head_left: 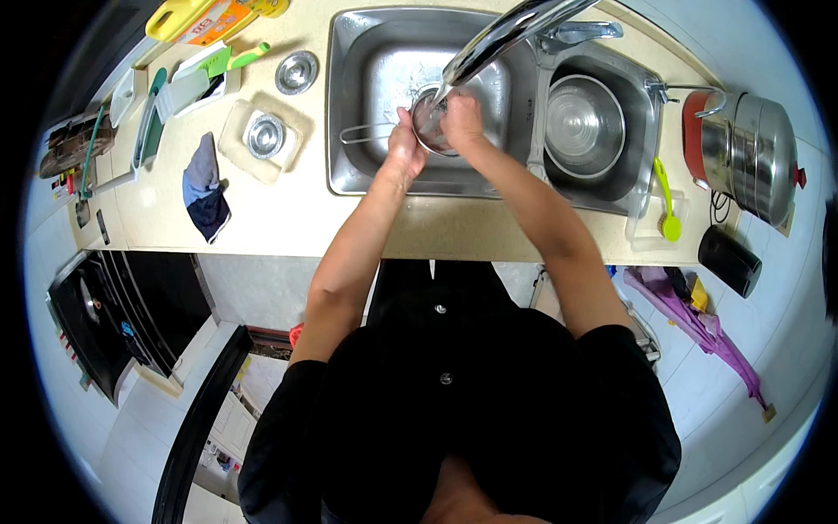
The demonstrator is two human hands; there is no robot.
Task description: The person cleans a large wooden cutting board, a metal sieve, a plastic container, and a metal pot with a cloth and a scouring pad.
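Over the large basin of the steel sink [353, 72], my left hand [407, 145] grips a small round metal vessel [437, 145], perhaps a pan or a strainer. Its looped wire handle [366, 133] points left. My right hand [462, 119] is curled at the vessel's right side, partly inside it. Its fingertips are hidden, so whether it holds anything is unclear. Water [433, 108] runs from the chrome faucet [488, 42] into the vessel.
A metal pot [584, 126] sits in the smaller basin. Right of it stand a stacked steamer [746, 154] and a green brush [669, 226]. Leftward on the counter [281, 223] lie a cloth [204, 190], a plastic tray [239, 154] holding a sink strainer [264, 136], and another strainer [296, 73].
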